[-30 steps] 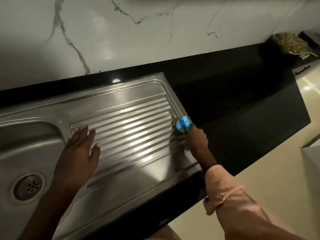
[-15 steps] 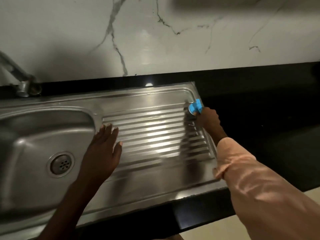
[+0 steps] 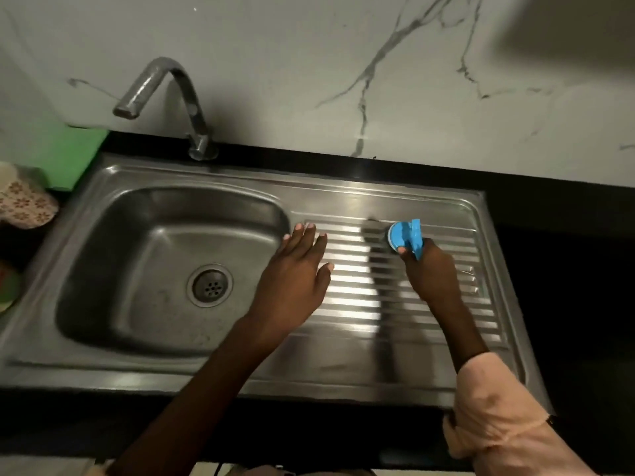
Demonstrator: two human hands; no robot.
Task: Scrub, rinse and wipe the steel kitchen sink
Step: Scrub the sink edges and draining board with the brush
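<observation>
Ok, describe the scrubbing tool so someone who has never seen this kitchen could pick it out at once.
Start at the steel sink set in the black counter, then move from its basin to the ribbed drainboard beside it. Near the drainboard's far edge the right hand grips a small scrubber. Its round bright blue plastic top is the only vivid colour on the grey steel.

— Where is the left hand?
— Mid-frame, palm down, fingers straight and spread toward the top of the frame, forearm running in from the lower left.
— And the right hand?
— Right of centre, fingers curled round a blue scrubber, its sleeved forearm entering from the lower right corner.
</observation>
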